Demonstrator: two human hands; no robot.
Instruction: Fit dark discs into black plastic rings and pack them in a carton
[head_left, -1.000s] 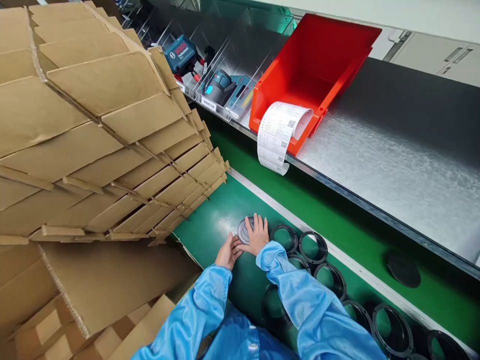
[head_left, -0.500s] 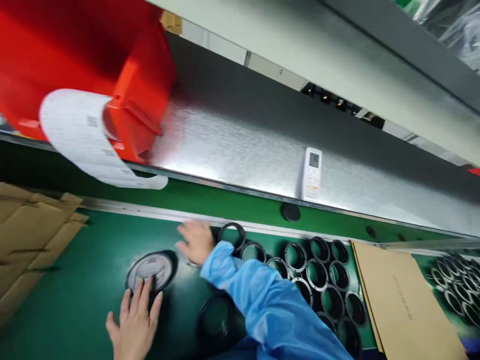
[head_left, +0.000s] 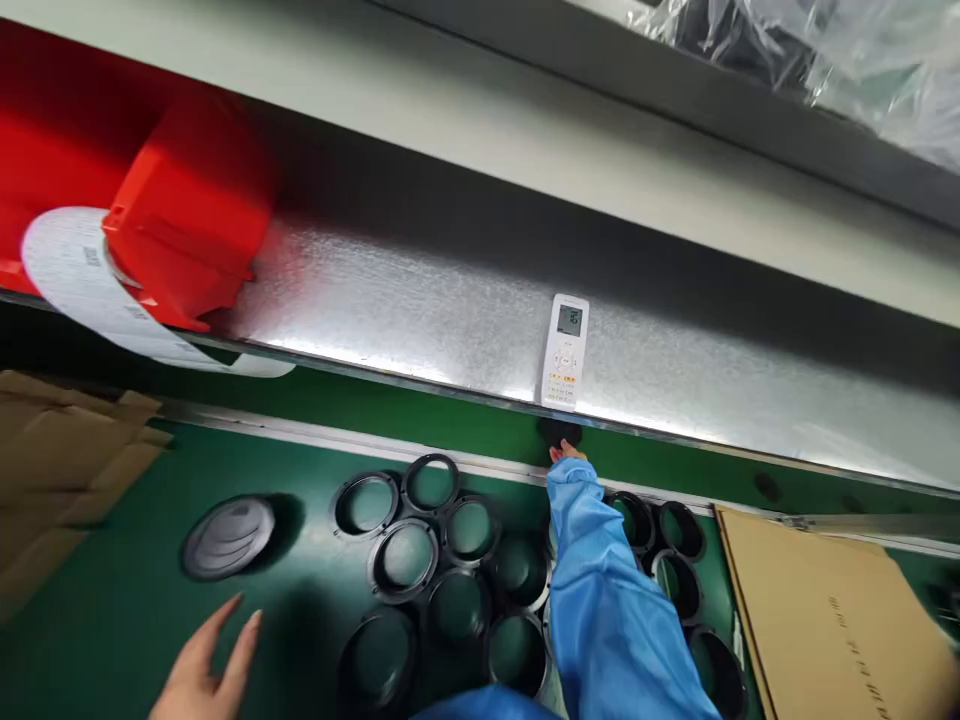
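Observation:
My right hand (head_left: 567,453) stretches across the green mat, mostly hidden by its blue sleeve (head_left: 600,590). Its fingertips reach a dark round disc (head_left: 559,433) at the far side of the mat, and I cannot tell whether they grip it. My left hand (head_left: 210,665) is at the bottom edge with its fingers apart, holding nothing. Nearest to it lies a grey ribbed round cover (head_left: 229,537). Several black rings (head_left: 406,560) stand close together on the green mat (head_left: 127,620), between my hands and under my right arm.
A white remote control (head_left: 565,352) lies on the galvanized metal shelf (head_left: 420,300). A red bin (head_left: 180,210) with a paper label strip (head_left: 75,270) sits at the left. Flat cardboard (head_left: 832,620) lies at the right, more cardboard (head_left: 67,450) at the left, and plastic film (head_left: 810,50) hangs above.
The view has swung to the right. My right hand has moved from the black rings to the dark disc at the far mat edge. My left hand has drawn back from the grey cover.

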